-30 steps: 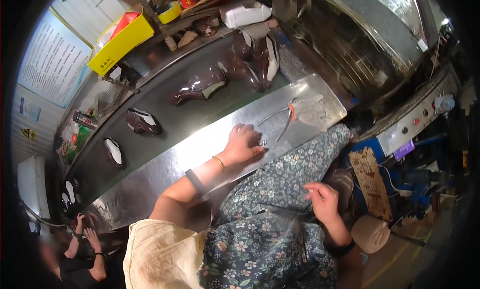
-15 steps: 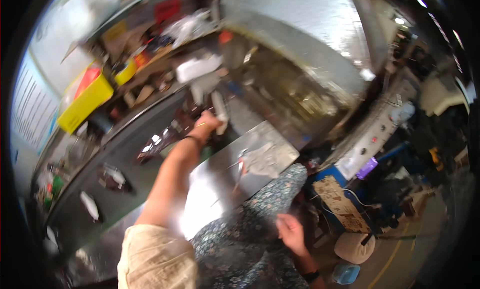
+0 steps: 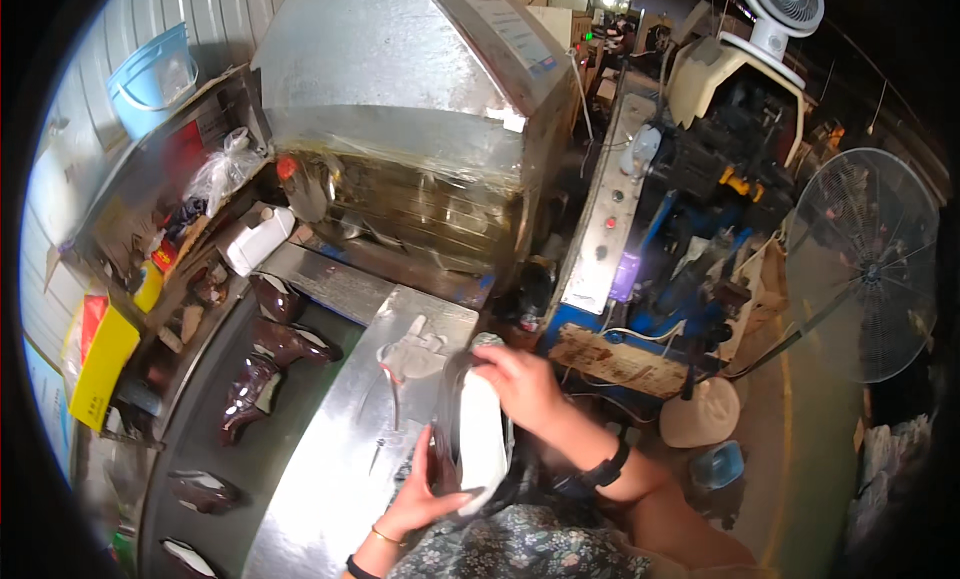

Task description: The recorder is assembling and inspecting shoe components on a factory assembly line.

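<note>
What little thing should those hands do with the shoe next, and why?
Maybe tilt the shoe slightly to check its dark side. Its white face shows toward the camera, and it seems steady enough to turn: the left hand holds it near the lower end while the right hand is at the upper end.

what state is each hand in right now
Left hand: closed, holding the near end of the dark shoe.
Right hand: closed, holding the far end of that shoe.
</note>
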{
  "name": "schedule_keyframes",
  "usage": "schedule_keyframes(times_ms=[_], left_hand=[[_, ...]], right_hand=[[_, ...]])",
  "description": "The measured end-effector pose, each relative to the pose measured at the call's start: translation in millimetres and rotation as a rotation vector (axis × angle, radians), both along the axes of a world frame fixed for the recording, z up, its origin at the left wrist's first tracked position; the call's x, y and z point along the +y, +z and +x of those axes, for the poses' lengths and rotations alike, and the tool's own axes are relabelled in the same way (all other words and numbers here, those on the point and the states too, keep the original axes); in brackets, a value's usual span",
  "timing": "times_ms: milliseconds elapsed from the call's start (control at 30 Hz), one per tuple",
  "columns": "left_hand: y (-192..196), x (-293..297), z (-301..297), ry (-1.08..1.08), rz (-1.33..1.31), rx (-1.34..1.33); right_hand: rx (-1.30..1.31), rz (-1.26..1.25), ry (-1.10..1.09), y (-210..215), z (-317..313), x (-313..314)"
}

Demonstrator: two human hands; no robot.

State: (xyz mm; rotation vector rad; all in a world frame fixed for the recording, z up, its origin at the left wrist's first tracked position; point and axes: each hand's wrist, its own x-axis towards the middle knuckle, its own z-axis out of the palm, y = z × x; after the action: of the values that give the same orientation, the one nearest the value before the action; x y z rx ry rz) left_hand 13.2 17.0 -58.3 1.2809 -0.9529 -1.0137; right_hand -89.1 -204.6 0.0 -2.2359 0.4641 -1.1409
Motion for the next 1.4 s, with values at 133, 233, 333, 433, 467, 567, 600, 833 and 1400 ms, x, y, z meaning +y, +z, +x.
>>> schedule_keyframes(times_ms=[133, 233, 333, 433, 467, 567, 600, 833, 1400], left_hand=[[-13.1, -66.1, 18.0, 0.130, 0.036, 0.701], [-10.3, -104.8, 27.3, 0.064, 0.232, 0.725], [-6.3, -111.4, 11.2, 0.092, 0.179, 0.657], [4.8, -106.9, -18.9, 0.126, 0.188, 0.672], [-7.8, -107.2, -18.3, 0.120, 0.165, 0.649], [-18.9, -99.5, -18.7, 0.154, -0.005, 0.310], [-23.0, -97.0, -19.4, 0.179, -0.100, 0.119], [-12.9, -63.6, -13.2, 0.188, -0.055, -0.537], [-55.1, -89.3, 39.5, 0.111, 0.093, 0.137]], right_hand=[[0.172, -0.117, 0.054, -33.8, -17.4, 34.1], [0.087, -0.251, 0.004, -10.5, -24.6, 44.3], [0.156, -0.290, -0.031, 10.7, -41.6, 46.2], [0.171, -0.294, -0.021, 9.7, -53.6, 47.1], [0.162, -0.283, 0.003, 7.2, -56.1, 47.9], [0.260, -0.090, 0.109, -14.0, -60.7, 37.8], [0.245, -0.026, 0.146, -17.9, -57.3, 32.5], [0.364, 0.217, 0.307, -32.0, -35.5, 29.5], [0.029, 1.416, 0.294, -120.9, -59.4, 43.4]])
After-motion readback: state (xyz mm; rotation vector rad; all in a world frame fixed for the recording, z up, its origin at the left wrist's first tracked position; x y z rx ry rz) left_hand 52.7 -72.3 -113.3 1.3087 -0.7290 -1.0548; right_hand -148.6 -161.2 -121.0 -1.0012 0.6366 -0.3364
